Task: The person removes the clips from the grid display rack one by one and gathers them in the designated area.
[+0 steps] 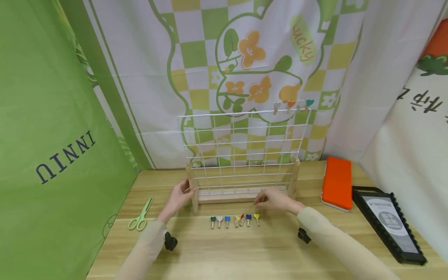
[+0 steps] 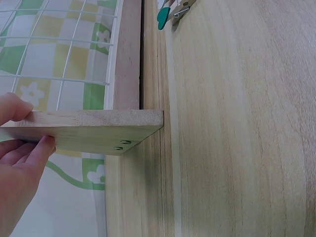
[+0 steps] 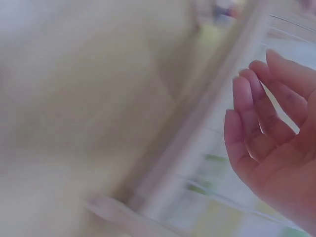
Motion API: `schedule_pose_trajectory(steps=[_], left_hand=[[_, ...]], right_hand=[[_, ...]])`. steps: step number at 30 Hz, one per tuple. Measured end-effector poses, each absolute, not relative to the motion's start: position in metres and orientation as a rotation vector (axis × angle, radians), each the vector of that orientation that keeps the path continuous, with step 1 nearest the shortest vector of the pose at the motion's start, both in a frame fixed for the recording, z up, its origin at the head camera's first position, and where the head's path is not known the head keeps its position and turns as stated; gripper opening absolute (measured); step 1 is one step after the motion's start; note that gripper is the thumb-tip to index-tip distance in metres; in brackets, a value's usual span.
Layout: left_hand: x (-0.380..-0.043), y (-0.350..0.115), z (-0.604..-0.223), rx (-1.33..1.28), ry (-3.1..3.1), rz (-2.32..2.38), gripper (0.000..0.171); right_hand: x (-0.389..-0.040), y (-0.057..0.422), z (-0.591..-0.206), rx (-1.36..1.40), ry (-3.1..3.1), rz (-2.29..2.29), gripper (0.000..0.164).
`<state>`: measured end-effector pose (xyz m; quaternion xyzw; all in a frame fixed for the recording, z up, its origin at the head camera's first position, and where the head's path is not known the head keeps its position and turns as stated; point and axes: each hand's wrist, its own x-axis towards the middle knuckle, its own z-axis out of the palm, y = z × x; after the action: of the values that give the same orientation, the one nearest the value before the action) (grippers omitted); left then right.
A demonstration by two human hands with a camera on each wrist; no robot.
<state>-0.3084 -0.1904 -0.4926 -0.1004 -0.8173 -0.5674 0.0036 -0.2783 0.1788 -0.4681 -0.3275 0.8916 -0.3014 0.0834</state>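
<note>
A white wire grid rack stands upright in a wooden base with wooden end supports. My left hand pinches the left end support between thumb and fingers, as the left wrist view shows. With fingers bent and nothing held, my right hand hovers by the base's right half, just above a yellow heart clothespin. Several more heart clothespins lie in a row left of it, from a green one to a dark blue one. On the rack's top right wire sit several others, including a teal one.
Light green scissors lie at the left of the wooden table. At the right are an orange-red box and a black-framed case. A patterned curtain hangs close behind the rack.
</note>
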Motion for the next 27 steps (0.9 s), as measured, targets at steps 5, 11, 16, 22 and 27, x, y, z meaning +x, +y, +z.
schedule_pose_trajectory(steps=[5,11,16,22,27], left_hand=[[-0.307,-0.192,-0.496,-0.297,-2.559,-1.790,0.057],[-0.308,-0.191,-0.495,-0.309,-2.550,-1.787,0.056],[-0.309,-0.190,-0.495,-0.310,-2.556,-1.784,0.056],[-0.309,-0.190,-0.495,-0.314,-2.562,-1.773,0.057],[-0.310,-0.190,-0.496,-0.304,-2.572,-1.763,0.057]], right_hand=[[-0.275,0.179,-0.395,-1.181,2.829,-0.916,0.012],[-0.271,0.189,-0.284,-1.435,3.110,-1.019,0.014],[-0.278,0.203,-0.218,-1.590,3.332,-1.030,0.015],[-0.297,0.219,-0.187,-1.374,3.433,-0.646,0.012],[-0.306,0.221,-0.186,-1.279,3.392,-0.488,0.007]])
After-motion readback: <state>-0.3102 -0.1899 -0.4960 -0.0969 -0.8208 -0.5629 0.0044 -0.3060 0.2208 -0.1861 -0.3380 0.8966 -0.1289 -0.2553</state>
